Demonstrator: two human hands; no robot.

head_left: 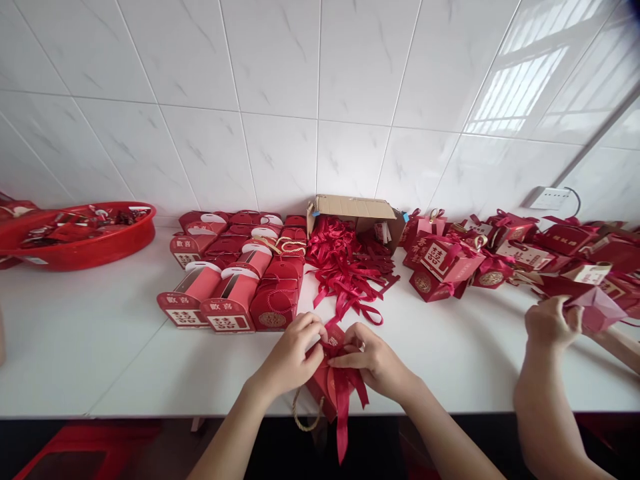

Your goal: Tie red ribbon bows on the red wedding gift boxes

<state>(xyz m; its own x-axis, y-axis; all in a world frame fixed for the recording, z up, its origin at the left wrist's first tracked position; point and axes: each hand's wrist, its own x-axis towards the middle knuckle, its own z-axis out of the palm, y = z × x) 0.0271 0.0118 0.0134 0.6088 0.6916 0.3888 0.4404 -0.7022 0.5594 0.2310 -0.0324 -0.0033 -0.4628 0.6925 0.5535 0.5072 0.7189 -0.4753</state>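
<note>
A red gift box (319, 389) stands at the table's front edge between my hands. A dark red ribbon (342, 407) lies across its top, with long tails hanging down the near side. My left hand (294, 353) pinches the ribbon near the top of the box. From the other side, my right hand (380, 363) has curled fingers on the ribbon, its index finger reaching across the knot area. The ribbon between the fingertips is partly hidden. A twisted cord handle (306, 421) hangs from the box's left side.
Behind are rows of red boxes (230, 313), a cardboard carton (353, 205) spilling loose ribbons (345, 280), and a pile of ribboned boxes (445, 260). A red basin (110, 243) sits far left. Another person's hand (553, 323) holds a pink box (597, 309) at right.
</note>
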